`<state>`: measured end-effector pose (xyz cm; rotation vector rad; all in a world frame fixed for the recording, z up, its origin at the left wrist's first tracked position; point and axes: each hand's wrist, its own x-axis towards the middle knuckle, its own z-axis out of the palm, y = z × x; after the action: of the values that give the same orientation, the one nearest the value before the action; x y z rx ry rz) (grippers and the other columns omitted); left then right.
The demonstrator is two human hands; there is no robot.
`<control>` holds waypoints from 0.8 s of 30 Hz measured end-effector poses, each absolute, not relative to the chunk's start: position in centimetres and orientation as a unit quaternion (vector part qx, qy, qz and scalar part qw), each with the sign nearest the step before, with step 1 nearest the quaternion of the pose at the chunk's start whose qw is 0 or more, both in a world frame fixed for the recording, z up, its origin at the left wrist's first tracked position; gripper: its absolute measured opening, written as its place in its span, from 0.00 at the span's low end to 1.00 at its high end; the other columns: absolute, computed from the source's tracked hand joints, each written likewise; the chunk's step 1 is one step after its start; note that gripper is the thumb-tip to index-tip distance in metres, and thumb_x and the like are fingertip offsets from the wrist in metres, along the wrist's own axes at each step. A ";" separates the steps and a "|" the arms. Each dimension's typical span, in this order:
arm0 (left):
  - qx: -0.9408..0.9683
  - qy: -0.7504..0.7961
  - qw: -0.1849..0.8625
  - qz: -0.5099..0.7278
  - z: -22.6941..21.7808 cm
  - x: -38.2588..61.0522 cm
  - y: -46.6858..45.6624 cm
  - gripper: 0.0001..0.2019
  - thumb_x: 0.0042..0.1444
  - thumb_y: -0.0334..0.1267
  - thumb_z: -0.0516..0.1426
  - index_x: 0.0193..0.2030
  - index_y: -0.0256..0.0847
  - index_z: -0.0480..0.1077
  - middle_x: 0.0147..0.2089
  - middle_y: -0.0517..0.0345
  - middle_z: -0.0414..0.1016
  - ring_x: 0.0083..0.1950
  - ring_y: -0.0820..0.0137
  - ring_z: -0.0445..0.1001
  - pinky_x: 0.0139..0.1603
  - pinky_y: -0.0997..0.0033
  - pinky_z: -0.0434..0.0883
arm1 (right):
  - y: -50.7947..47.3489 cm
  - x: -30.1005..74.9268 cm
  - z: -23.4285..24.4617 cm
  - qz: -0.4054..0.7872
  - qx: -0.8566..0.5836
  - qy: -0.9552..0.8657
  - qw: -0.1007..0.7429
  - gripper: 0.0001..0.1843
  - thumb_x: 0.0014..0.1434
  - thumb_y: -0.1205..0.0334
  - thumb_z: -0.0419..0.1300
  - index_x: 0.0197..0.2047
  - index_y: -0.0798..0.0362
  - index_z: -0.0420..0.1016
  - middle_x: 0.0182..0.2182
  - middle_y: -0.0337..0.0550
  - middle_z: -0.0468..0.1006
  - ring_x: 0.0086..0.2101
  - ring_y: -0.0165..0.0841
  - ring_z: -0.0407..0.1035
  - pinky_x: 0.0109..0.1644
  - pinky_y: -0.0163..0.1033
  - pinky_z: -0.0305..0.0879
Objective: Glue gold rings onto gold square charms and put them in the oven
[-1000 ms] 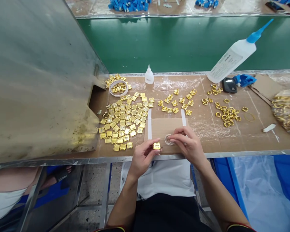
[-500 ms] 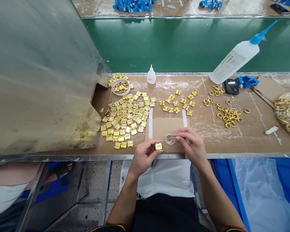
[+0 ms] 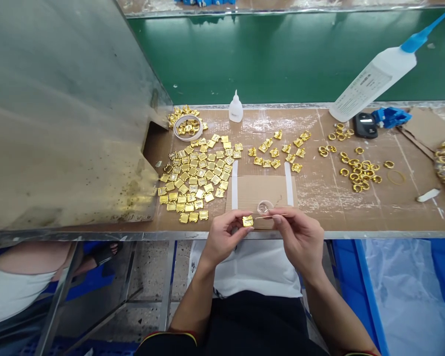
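Observation:
My left hand (image 3: 222, 236) pinches a small square gold piece (image 3: 247, 221) at the table's front edge. My right hand (image 3: 298, 235) holds a thin stick (image 3: 269, 216) whose tip points left toward the gold piece. Just behind both hands a small clear round cap (image 3: 264, 206) sits on a cardboard pad (image 3: 261, 190) taped to the table. Many finished-looking gold square pieces (image 3: 198, 178) lie in rows to the left of the pad.
A loose group of gold pieces (image 3: 278, 151) and gold rings (image 3: 358, 170) lie behind and to the right. A small glue bottle (image 3: 236, 108), a large tilted squeeze bottle (image 3: 374, 79), a tape roll (image 3: 187, 127) and a metal panel (image 3: 59, 123) at left stand around. Another person's leg shows at lower left.
My right hand lifted the stick out of the clear cap and brought its tip toward the gold piece in my left hand. The camera tilted slightly.

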<state>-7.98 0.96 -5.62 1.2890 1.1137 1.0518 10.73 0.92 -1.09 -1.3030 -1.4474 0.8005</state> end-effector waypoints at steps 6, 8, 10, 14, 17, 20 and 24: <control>0.531 0.457 0.558 0.444 -5.7 -7.8 0.8 0.14 0.59 0.39 0.67 0.50 0.36 0.81 0.42 0.47 0.85 0.36 0.67 0.81 0.35 0.72 0.79 | 0.8 9.8 -1.6 0.342 -0.510 -0.623 0.485 0.08 0.70 0.63 0.61 0.40 0.47 0.83 0.34 0.41 0.88 0.31 0.34 0.82 0.32 0.36 0.77; 0.528 0.452 0.561 0.450 -5.7 -7.7 0.8 0.14 0.59 0.38 0.67 0.50 0.35 0.81 0.42 0.47 0.85 0.36 0.68 0.82 0.36 0.72 0.79 | 0.8 9.7 -1.7 0.338 -0.507 -0.630 0.481 0.08 0.69 0.65 0.61 0.40 0.48 0.82 0.33 0.40 0.87 0.31 0.34 0.81 0.32 0.36 0.77; 0.525 0.448 0.562 0.455 -5.8 -7.7 0.8 0.14 0.59 0.37 0.67 0.50 0.35 0.81 0.41 0.47 0.85 0.35 0.69 0.82 0.36 0.74 0.79 | 0.8 9.6 -1.8 0.332 -0.506 -0.636 0.479 0.08 0.69 0.66 0.61 0.40 0.48 0.82 0.33 0.40 0.87 0.31 0.34 0.81 0.32 0.35 0.78; 0.528 0.444 0.559 0.460 -5.9 -7.6 0.8 0.14 0.59 0.36 0.67 0.51 0.35 0.81 0.44 0.46 0.86 0.36 0.69 0.82 0.37 0.73 0.79 | 0.7 9.5 -1.9 0.320 -0.498 -0.649 0.478 0.09 0.68 0.69 0.61 0.41 0.48 0.81 0.34 0.40 0.87 0.32 0.33 0.82 0.34 0.35 0.78; 0.534 0.443 0.555 0.459 -6.0 -7.7 0.8 0.14 0.59 0.37 0.67 0.51 0.35 0.81 0.45 0.45 0.86 0.37 0.68 0.82 0.39 0.72 0.80 | 0.8 9.5 -2.0 0.313 -0.489 -0.662 0.474 0.10 0.67 0.71 0.61 0.41 0.48 0.81 0.34 0.40 0.87 0.32 0.33 0.82 0.35 0.34 0.79; 0.538 0.441 0.553 0.458 -6.0 -7.7 0.8 0.13 0.60 0.36 0.66 0.51 0.35 0.81 0.45 0.46 0.86 0.39 0.67 0.83 0.40 0.72 0.80 | 0.8 9.5 -2.0 0.300 -0.484 -0.676 0.467 0.10 0.67 0.72 0.61 0.42 0.48 0.81 0.35 0.40 0.87 0.33 0.34 0.82 0.37 0.35 0.80; 0.541 0.439 0.549 0.461 -5.9 -7.7 0.8 0.13 0.60 0.35 0.66 0.51 0.35 0.81 0.44 0.46 0.85 0.38 0.68 0.82 0.39 0.73 0.79 | 0.9 9.6 -2.0 0.286 -0.481 -0.691 0.458 0.10 0.67 0.72 0.61 0.42 0.48 0.81 0.36 0.41 0.88 0.35 0.34 0.83 0.41 0.37 0.81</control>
<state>-7.71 0.84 -5.91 1.2819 1.0400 1.0906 9.57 0.88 -2.02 -1.1847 -1.7019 0.7053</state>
